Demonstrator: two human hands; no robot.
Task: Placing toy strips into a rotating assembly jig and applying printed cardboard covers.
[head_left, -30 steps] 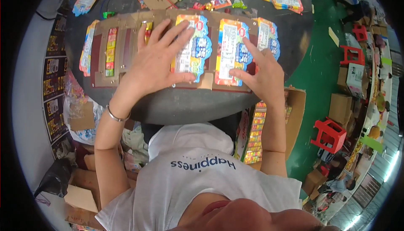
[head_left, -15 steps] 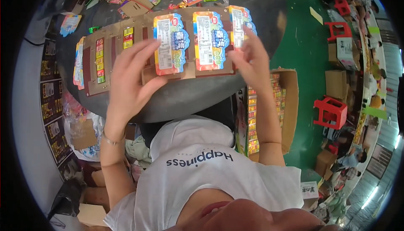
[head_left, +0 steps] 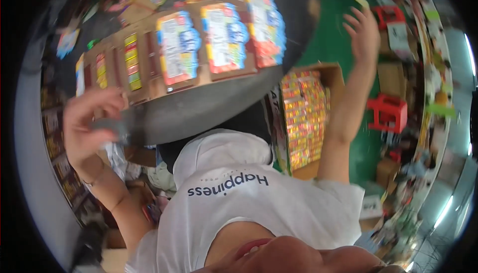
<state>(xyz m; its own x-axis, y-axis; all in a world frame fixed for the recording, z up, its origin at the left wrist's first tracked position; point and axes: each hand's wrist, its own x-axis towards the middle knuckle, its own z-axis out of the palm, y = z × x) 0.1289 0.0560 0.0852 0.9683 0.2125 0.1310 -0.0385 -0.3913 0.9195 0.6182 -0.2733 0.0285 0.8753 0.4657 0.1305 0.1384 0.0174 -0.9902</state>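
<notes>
A long brown board (head_left: 145, 93) with dark red slots lies along the near edge of the dark table. Three colourful printed cards cover its right part: the left card (head_left: 178, 48), the middle card (head_left: 224, 38) and the right card (head_left: 266, 30). Farther left, a row of small yellow-and-red packets (head_left: 131, 61) fills one slot, with another row of packets (head_left: 101, 70) beside it. My left hand (head_left: 87, 123) is off the board's near left corner, thumb and curled fingers apart, nothing visible in it. Raised over the floor at the right, my right hand (head_left: 366, 39) has its fingers spread and holds nothing.
A cardboard box (head_left: 338, 86) full of small packets (head_left: 306, 118) stands right of my lap, beneath the table's edge. Cardboard pieces (head_left: 142, 11) and loose wrappers lie at the table's far side. Red stools (head_left: 387, 113) and cartons stand on the green floor (head_left: 318, 39).
My right hand has left the right card and swung out to the right. My left hand has moved left and nearer, away from the left card. The view has shifted and blurred.
</notes>
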